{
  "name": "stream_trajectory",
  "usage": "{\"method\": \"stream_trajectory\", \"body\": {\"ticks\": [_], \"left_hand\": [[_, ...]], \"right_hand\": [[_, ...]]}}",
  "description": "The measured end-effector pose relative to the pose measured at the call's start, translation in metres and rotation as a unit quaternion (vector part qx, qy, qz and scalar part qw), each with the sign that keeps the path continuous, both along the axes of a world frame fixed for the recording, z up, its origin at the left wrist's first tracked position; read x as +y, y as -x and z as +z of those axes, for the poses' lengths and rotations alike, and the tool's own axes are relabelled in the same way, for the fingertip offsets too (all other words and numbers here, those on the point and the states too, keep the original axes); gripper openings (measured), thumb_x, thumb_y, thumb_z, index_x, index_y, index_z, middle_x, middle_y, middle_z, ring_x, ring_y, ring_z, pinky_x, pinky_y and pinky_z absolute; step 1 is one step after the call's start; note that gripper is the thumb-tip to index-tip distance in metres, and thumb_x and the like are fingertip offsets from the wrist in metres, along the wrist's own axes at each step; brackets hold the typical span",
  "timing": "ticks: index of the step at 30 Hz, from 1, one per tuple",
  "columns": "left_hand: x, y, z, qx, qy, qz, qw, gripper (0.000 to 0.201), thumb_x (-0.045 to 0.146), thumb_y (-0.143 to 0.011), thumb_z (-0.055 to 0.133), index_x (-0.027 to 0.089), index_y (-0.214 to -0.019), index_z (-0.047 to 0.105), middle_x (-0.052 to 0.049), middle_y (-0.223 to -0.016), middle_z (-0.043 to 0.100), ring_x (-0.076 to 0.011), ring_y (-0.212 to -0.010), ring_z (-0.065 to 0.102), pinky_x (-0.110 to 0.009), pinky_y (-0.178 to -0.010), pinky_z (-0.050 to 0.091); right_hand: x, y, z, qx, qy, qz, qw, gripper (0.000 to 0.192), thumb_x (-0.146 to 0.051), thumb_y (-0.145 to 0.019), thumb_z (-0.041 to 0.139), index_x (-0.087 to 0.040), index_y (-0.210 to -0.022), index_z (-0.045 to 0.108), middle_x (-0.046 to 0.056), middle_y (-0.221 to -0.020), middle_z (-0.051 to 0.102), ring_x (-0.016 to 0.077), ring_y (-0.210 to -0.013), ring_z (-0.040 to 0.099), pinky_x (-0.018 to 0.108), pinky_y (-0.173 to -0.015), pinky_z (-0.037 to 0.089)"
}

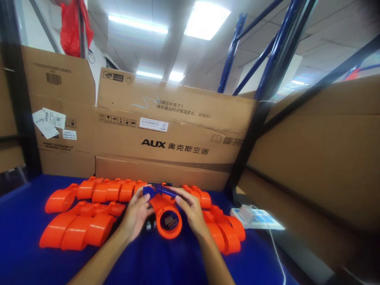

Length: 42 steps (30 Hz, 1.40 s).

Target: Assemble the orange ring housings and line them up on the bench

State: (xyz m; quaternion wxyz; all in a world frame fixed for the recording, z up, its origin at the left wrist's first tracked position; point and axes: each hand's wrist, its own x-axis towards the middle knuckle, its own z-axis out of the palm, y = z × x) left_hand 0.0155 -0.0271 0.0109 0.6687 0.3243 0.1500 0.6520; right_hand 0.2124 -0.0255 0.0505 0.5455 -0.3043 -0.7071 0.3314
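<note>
Between my two hands is an orange tape dispenser (170,234) with a round ring at its lower end and blue pieces at its top. My left hand (137,215) grips its left side, thumb against a blue piece (149,191). On the other side, my right hand (191,209) pinches a long blue piece (166,191) that lies across the top. Whether the blue pieces are fixed to the orange body I cannot tell. Through the ring, small brownish blocks (170,221) show on the blue surface.
Several orange dispenser bodies (75,231) lie in rows at left, with more (227,233) at right. Cardboard panels (166,134) wall off the back and the right. A white power strip (267,221) with an adapter (247,213) and cable sits by a dark rack post (245,158).
</note>
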Motion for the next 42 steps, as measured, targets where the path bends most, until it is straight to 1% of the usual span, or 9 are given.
{"method": "stream_trajectory", "body": {"ticks": [6,19,23,27,30,33,37,39,42], "left_hand": [[0.004,0.001,-0.002,-0.001,0.0,0.028,1.0,0.041,0.023,-0.076,0.078,0.024,-0.114,0.06,-0.006,-0.111,0.073,-0.0232,-0.097,0.071,-0.041,-0.087,0.056],[0.004,0.002,-0.001,-0.002,-0.013,0.045,0.999,0.038,0.023,-0.077,0.077,0.025,-0.111,0.062,-0.006,-0.113,0.071,-0.023,-0.099,0.069,-0.04,-0.084,0.056],[0.005,0.003,-0.003,-0.011,-0.023,0.05,0.998,0.045,0.022,-0.074,0.076,0.026,-0.116,0.062,-0.007,-0.112,0.071,-0.0249,-0.1,0.068,-0.04,-0.084,0.056],[0.005,0.003,-0.008,-0.002,-0.041,0.063,0.997,0.051,0.016,-0.07,0.076,0.027,-0.118,0.063,-0.005,-0.114,0.07,-0.0245,-0.103,0.067,-0.039,-0.087,0.055],[0.005,0.003,-0.01,0.009,-0.05,0.08,0.996,0.053,0.015,-0.069,0.076,0.029,-0.118,0.063,-0.004,-0.117,0.069,-0.0242,-0.107,0.065,-0.037,-0.089,0.054],[0.003,0.003,-0.008,0.018,-0.06,0.083,0.995,0.057,0.015,-0.068,0.077,0.03,-0.121,0.063,-0.004,-0.123,0.067,-0.0261,-0.113,0.063,-0.037,-0.091,0.053],[-0.004,0.003,0.0,0.034,-0.079,0.059,0.995,0.064,0.016,-0.069,0.078,0.028,-0.13,0.061,-0.007,-0.131,0.064,-0.0301,-0.124,0.057,-0.038,-0.098,0.05],[-0.008,0.002,0.004,0.035,-0.08,0.048,0.995,0.067,0.018,-0.072,0.078,0.028,-0.135,0.057,-0.008,-0.137,0.062,-0.0305,-0.128,0.054,-0.038,-0.102,0.048],[-0.01,0.002,0.008,0.033,-0.066,0.038,0.997,0.07,0.024,-0.076,0.076,0.03,-0.141,0.051,-0.009,-0.139,0.061,-0.031,-0.128,0.055,-0.04,-0.104,0.047]], "right_hand": [[0.004,0.0,-0.004,-0.002,0.002,0.013,1.0,0.036,-0.044,-0.09,0.065,-0.026,-0.12,0.071,0.009,-0.125,0.07,0.0301,-0.119,0.062,0.047,-0.105,0.046],[0.006,0.001,-0.006,-0.025,0.018,0.029,0.999,0.035,-0.04,-0.091,0.065,-0.027,-0.123,0.068,0.008,-0.128,0.068,0.0303,-0.123,0.06,0.049,-0.107,0.044],[0.005,0.004,-0.007,-0.033,0.026,0.047,0.998,0.04,-0.039,-0.09,0.067,-0.026,-0.128,0.064,0.009,-0.133,0.065,0.0297,-0.125,0.058,0.049,-0.108,0.044],[0.001,0.009,-0.007,-0.049,0.02,0.058,0.997,0.049,-0.037,-0.087,0.071,-0.026,-0.134,0.057,0.009,-0.139,0.06,0.0289,-0.128,0.056,0.048,-0.109,0.043],[-0.003,0.012,-0.007,-0.067,0.014,0.058,0.996,0.049,-0.036,-0.088,0.071,-0.026,-0.133,0.056,0.009,-0.134,0.063,0.028,-0.123,0.059,0.046,-0.107,0.045],[-0.006,0.011,-0.006,-0.078,0.0,0.054,0.996,0.044,-0.035,-0.088,0.07,-0.024,-0.129,0.057,0.009,-0.128,0.066,0.0274,-0.118,0.062,0.043,-0.103,0.048],[-0.008,0.007,-0.005,-0.11,-0.049,0.021,0.992,0.047,-0.035,-0.086,0.07,-0.024,-0.129,0.056,0.01,-0.126,0.066,0.0282,-0.114,0.064,0.043,-0.099,0.051],[-0.008,0.006,-0.004,-0.149,-0.095,-0.027,0.984,0.054,-0.036,-0.083,0.074,-0.025,-0.132,0.055,0.01,-0.127,0.066,0.0298,-0.115,0.063,0.046,-0.101,0.049],[-0.007,0.004,-0.006,-0.205,-0.176,-0.098,0.958,0.062,-0.037,-0.078,0.078,-0.026,-0.136,0.056,0.012,-0.125,0.065,0.0319,-0.114,0.061,0.05,-0.101,0.047]]}}
